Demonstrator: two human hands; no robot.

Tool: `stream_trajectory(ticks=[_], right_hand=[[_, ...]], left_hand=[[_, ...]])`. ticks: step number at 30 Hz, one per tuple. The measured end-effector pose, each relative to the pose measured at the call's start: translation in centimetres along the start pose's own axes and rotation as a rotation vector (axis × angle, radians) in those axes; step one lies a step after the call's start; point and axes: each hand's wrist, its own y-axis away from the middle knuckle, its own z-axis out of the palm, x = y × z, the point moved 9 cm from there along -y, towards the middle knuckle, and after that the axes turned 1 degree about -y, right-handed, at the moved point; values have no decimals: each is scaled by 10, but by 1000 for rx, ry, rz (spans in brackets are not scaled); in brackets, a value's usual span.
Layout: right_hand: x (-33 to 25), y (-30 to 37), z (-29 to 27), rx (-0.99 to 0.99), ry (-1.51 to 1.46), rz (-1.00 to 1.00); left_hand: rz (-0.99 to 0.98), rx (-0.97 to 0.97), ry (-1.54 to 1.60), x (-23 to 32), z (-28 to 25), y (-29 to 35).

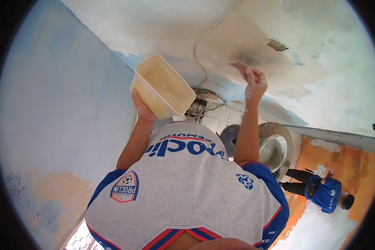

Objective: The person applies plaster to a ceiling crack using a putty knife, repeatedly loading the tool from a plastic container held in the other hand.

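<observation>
apart, both hands (256, 85) (143, 109) outstretched, right pinching

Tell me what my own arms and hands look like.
Your left hand and right hand show no gloves. Pale specks mark the right wrist. Both forearms are uncovered below short blue sleeves, edged in red against the white shirt.

Pale square tiles with thin joints make up the floor (222, 113). Near the wall sits 1 jumbled, dirty object (194, 110) with a dark, thin hoop (225, 100) beside it; its kind is unclear. Farther right are 1 dark grey disc (229, 135) and 1 wide, brownish-grey round piece (273, 128), with 1 whitish-smeared bucket (281, 146) on or in it.
</observation>
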Motion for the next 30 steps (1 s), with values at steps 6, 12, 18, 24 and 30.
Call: stream_trajectory(ticks=[6,12,18,24,30], right_hand=[[6,-31,-4,34,-40,-65],[7,-2,-10,-16,-39,66],[22,-29,-6,11,-37,26],[-5,-5,-18,20,69,-23],[0,-32,8,-57,216,-86]], left_hand=[[-24,-139,51,-11,15,1],[7,-39,41,-10,6,12],[-14,-66,24,-19,5,10],[25,41,-17,-13,2,15],[-20,-115,36,-21,14,12]])
